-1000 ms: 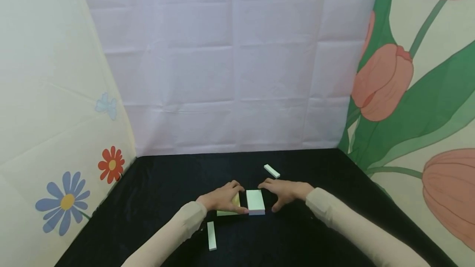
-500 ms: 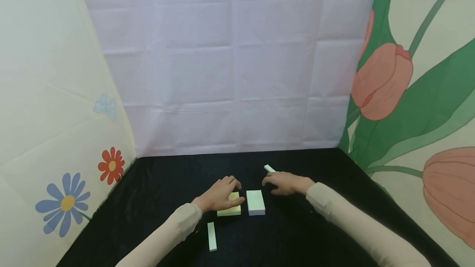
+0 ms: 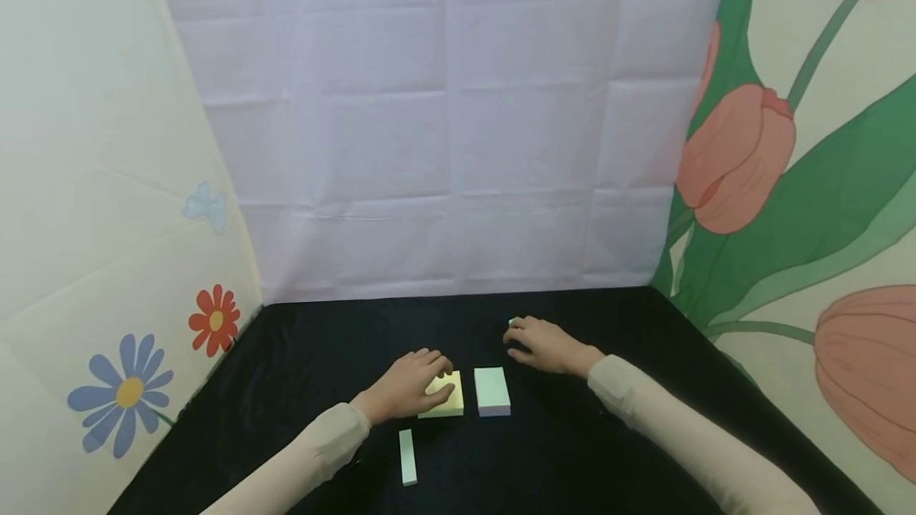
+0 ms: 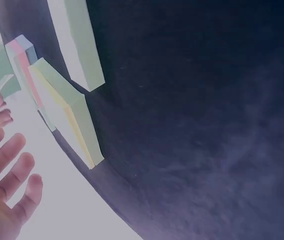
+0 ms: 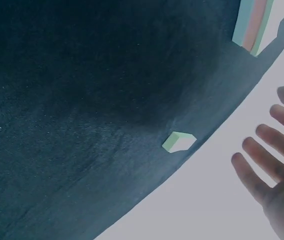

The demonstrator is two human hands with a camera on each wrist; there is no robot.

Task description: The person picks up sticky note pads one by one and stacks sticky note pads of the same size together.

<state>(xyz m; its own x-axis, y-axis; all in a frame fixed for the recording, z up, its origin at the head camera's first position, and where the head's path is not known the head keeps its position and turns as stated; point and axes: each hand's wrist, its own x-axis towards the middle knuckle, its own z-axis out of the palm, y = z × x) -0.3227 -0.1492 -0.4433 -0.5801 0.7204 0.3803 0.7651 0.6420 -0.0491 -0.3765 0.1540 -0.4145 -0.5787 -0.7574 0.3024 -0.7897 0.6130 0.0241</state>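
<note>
A black cloth (image 3: 300, 364) covers the table. Behind it hangs a creased white sheet (image 3: 444, 125); the left wall (image 3: 93, 205) shows small flowers, the right wall (image 3: 809, 157) large pink tulips with green leaves. A pale green strip (image 3: 407, 456) lies near the front.

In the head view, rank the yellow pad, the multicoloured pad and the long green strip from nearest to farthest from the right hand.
From the right hand:
1. multicoloured pad, just below and left of the hand.
2. yellow pad, further left, under the left hand.
3. long green strip, lowest and leftmost, near the left sleeve.
</note>
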